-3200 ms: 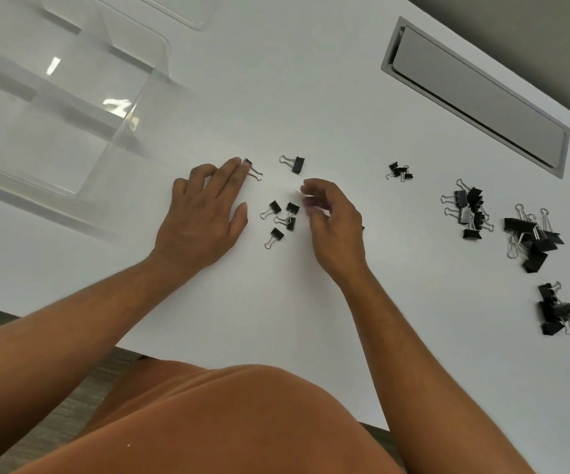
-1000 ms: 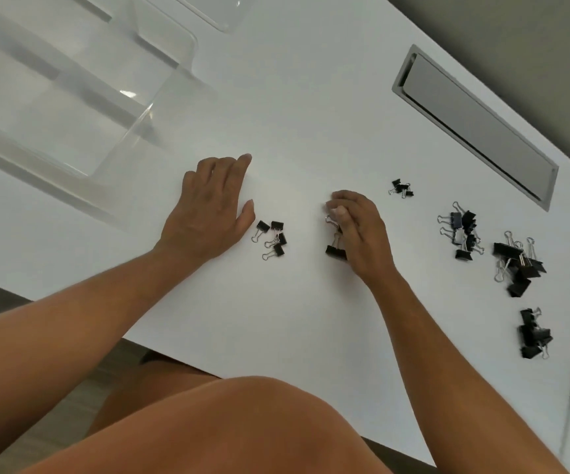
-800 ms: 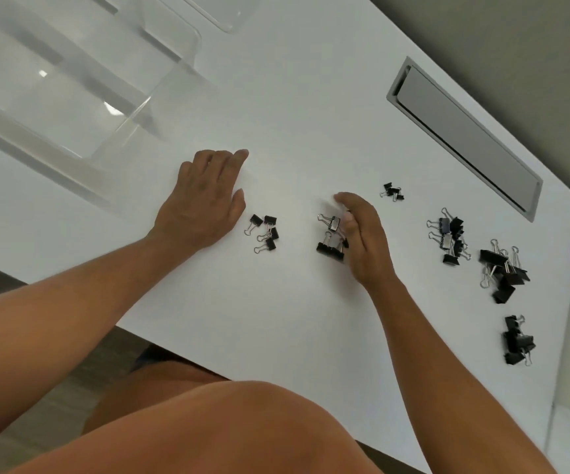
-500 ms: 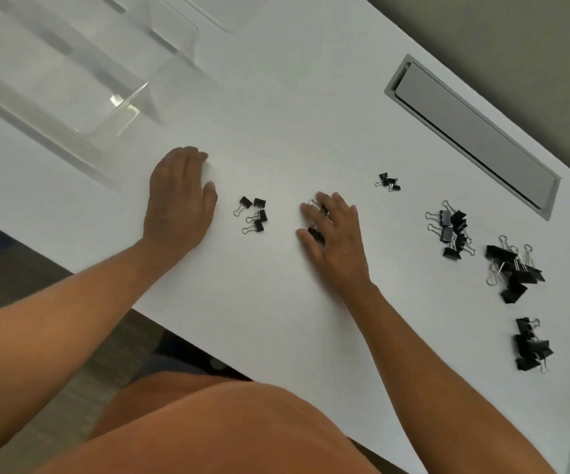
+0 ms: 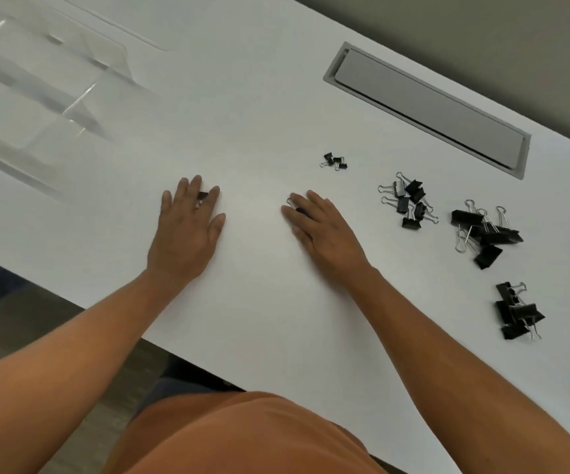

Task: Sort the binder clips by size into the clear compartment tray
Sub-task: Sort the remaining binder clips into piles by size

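Clips, black, in several lots on a white table (image 5: 259,302).

Lot under left hand (image 5: 187,230): palm down, fingers spread and flat; one small clip (image 5: 201,200) shows between two fingers, wire loop toward the wrist. Fingers lie over it, not curled round it; no grip seen.

Lot under right hand (image 5: 321,230): palm down, fingers extended; a dark clip (image 5: 300,210) and a wire loop show at the fingertips. How many lie beneath, cannot tell.

Loose lots, right of both hands: tiny clips (image 5: 334,161); medium heap (image 5: 408,203); large heap (image 5: 485,234); further heap (image 5: 516,311) near the table edge.

Clear tray (image 5: 37,94): far left, beyond the left hand; no clips seen in it.

Governing relation: tray lies leftward and away from the fingers, left hand nearer. Covered clips probably need gathering into a closed grasp before carrying over.
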